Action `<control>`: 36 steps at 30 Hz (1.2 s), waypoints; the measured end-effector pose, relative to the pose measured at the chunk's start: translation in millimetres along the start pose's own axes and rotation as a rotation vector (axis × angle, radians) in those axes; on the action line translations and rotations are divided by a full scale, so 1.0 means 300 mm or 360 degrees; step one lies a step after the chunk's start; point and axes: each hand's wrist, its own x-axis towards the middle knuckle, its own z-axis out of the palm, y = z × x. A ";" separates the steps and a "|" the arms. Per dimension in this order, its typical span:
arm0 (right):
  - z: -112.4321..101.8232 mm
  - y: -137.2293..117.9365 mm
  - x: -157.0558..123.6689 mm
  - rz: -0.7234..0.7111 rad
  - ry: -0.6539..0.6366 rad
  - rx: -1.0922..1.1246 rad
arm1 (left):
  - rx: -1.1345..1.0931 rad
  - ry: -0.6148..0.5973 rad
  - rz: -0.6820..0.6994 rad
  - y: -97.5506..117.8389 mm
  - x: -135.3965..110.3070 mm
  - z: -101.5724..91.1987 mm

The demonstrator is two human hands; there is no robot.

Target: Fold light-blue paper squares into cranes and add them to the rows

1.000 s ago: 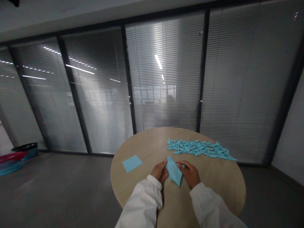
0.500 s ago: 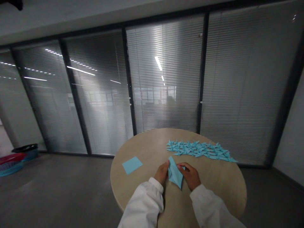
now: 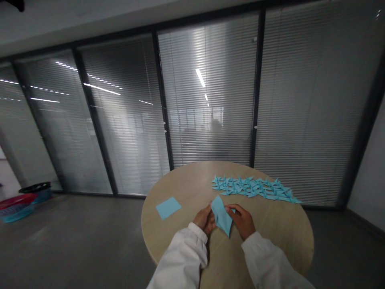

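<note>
The left hand (image 3: pixel 205 220) and right hand (image 3: pixel 242 220) hold folded blue paper (image 3: pixel 221 216) over a round table (image 3: pixel 180 180).

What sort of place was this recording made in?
Most likely an office meeting room: glass partition walls with slatted blinds, a round wood-look table holding folded blue paper, and a plain grey floor.

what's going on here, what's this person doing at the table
A person in white sleeves is holding a partly folded piece of light blue paper between their left hand and right hand, over a round wood-topped table. A flat square of light blue paper lies on the table to the left, and a long cluster of blue origami cranes lies farther ahead.
</note>
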 end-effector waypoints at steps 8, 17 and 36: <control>0.002 0.008 0.003 0.0019 0.0002 -0.0021 | 0.0102 -0.0151 0.0028 -0.003 -0.003 -0.007; 0.000 0.011 0.000 0.0002 -0.0051 -0.0038 | 0.0439 -0.0164 0.0198 -0.031 0.033 -0.038; 0.023 -0.022 -0.021 -0.0358 -0.0205 -0.0066 | 0.1027 0.0009 0.0553 -0.037 0.062 -0.071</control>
